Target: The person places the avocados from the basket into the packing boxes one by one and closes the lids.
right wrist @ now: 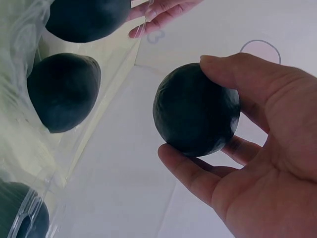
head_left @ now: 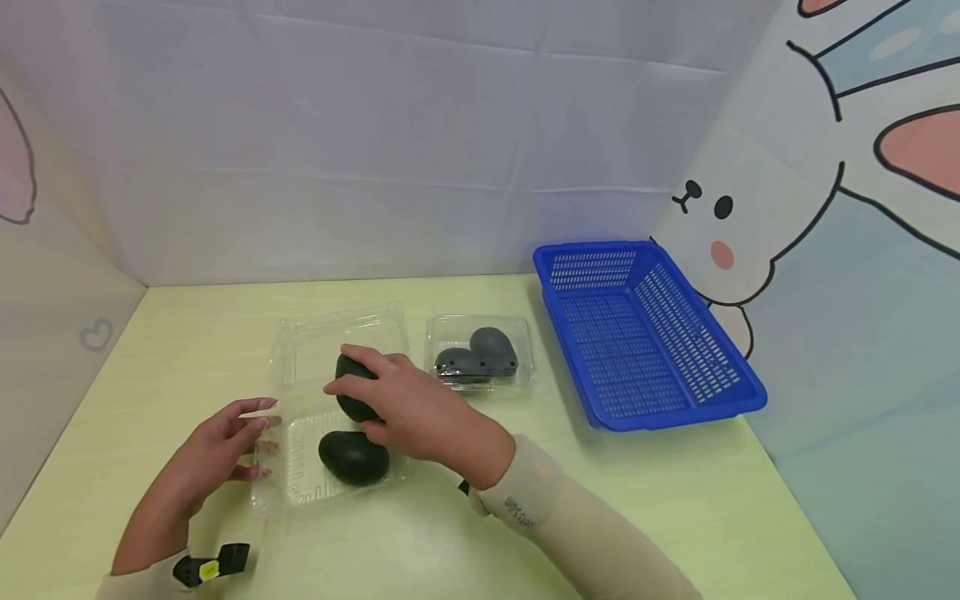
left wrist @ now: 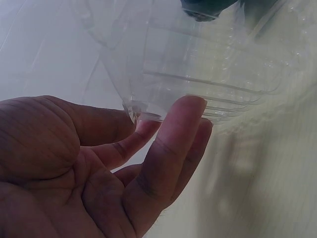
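My right hand [head_left: 423,404] grips a dark green avocado [right wrist: 193,111] between thumb and fingers, above an open clear plastic clamshell box [head_left: 303,462]. Another avocado [head_left: 354,458] lies in the near half of the box. In the right wrist view two avocados show there, one [right wrist: 64,91] beside the other [right wrist: 89,20]; in the head view my right hand and its avocado overlap that spot. At the box's left edge, my left hand [head_left: 217,450] pinches the clear rim between thumb and fingers, as the left wrist view shows.
A smaller lidded clear box [head_left: 521,329] with two avocados [head_left: 492,346] stands right of the open one. Farther right is a blue plastic basket [head_left: 562,350] with slotted sides. White cloth walls [head_left: 375,167] border the pale yellow table [head_left: 600,517] at the back and sides.
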The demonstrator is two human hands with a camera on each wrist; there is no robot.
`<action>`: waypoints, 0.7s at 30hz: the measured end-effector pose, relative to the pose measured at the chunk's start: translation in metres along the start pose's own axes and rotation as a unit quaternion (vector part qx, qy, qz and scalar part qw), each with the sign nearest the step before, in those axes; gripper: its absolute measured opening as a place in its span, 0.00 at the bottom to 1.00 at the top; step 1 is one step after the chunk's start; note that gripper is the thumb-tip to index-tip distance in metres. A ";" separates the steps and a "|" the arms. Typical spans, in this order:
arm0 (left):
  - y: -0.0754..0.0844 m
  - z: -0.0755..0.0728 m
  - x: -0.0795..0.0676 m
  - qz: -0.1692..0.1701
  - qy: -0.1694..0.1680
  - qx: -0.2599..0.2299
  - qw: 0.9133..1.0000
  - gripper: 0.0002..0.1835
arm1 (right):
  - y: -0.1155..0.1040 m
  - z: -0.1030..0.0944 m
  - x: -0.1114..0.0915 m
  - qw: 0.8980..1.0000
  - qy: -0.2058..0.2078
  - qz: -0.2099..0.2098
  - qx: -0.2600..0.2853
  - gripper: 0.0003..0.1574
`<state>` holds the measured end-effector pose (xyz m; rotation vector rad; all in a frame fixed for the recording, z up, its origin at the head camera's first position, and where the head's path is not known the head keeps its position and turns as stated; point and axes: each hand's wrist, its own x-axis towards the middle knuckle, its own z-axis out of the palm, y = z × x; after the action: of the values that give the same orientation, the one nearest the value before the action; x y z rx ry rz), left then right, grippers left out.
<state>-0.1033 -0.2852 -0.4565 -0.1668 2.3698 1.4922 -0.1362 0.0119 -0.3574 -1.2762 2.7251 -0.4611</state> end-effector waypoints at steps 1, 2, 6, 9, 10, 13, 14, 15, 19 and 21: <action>0.000 0.000 0.000 0.001 0.000 0.000 1.000 0.26 | -0.001 0.001 0.001 1.000 -0.003 0.000 -0.002 0.33; 0.000 0.000 0.000 0.002 0.000 0.000 1.000 0.26 | -0.003 0.002 0.002 1.000 -0.005 0.000 -0.003 0.33; 0.001 -0.001 -0.001 0.004 -0.002 -0.001 1.000 0.26 | -0.008 0.007 0.006 1.000 -0.012 -0.005 -0.015 0.33; 0.001 -0.001 -0.001 0.002 -0.003 0.001 1.000 0.26 | -0.013 0.011 0.011 0.999 -0.018 -0.013 -0.024 0.34; 0.001 -0.001 -0.001 0.002 -0.003 0.001 1.000 0.26 | -0.014 0.013 0.012 0.999 -0.019 -0.016 -0.026 0.33; 0.001 -0.001 -0.002 0.005 -0.004 0.002 1.000 0.26 | -0.019 0.017 0.017 0.999 -0.024 -0.018 -0.030 0.33; 0.001 -0.001 -0.002 0.005 -0.004 0.002 1.000 0.26 | -0.020 0.019 0.019 0.999 -0.026 -0.017 -0.032 0.33; 0.000 -0.001 -0.002 0.005 -0.005 0.001 1.000 0.27 | -0.021 0.020 0.020 0.999 -0.029 -0.015 -0.031 0.32; 0.000 -0.001 -0.001 0.005 -0.006 -0.002 1.000 0.27 | -0.025 0.026 0.026 0.999 -0.041 -0.006 -0.032 0.33; -0.001 0.000 -0.001 0.003 -0.005 -0.004 1.000 0.27 | -0.026 0.029 0.028 0.998 -0.048 0.000 -0.032 0.33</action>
<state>-0.1022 -0.2860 -0.4564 -0.1527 2.3593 1.5015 -0.1288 -0.0320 -0.3761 -1.2789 2.6791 -0.3072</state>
